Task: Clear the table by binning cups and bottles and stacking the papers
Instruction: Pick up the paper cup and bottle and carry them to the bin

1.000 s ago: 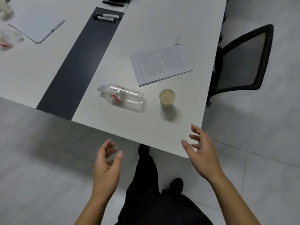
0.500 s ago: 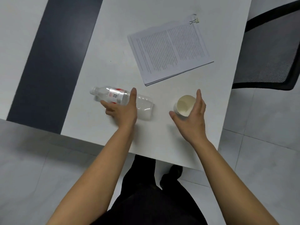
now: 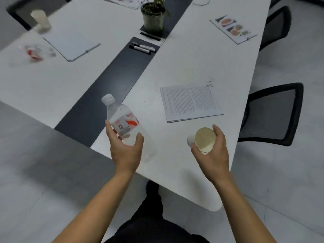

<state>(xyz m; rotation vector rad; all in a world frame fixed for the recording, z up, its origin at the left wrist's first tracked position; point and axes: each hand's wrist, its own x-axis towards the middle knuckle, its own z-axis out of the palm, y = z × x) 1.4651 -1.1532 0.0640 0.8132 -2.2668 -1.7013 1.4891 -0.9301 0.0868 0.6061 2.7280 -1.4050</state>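
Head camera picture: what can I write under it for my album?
Left hand grips a clear bottle and right hand holds a paper cup over the white table, printed papers nearby.

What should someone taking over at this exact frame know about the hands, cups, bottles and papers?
Left hand grips the clear bottle.
Right hand holds the paper cup, tilted.
Printed papers lie on the table; farther off are a white pad, a colour sheet, a blurred second cup and probably another bottle.
Done: one bottle and one cup picked up.
Left: bin them (no bin in view), bin the rest, stack the papers.
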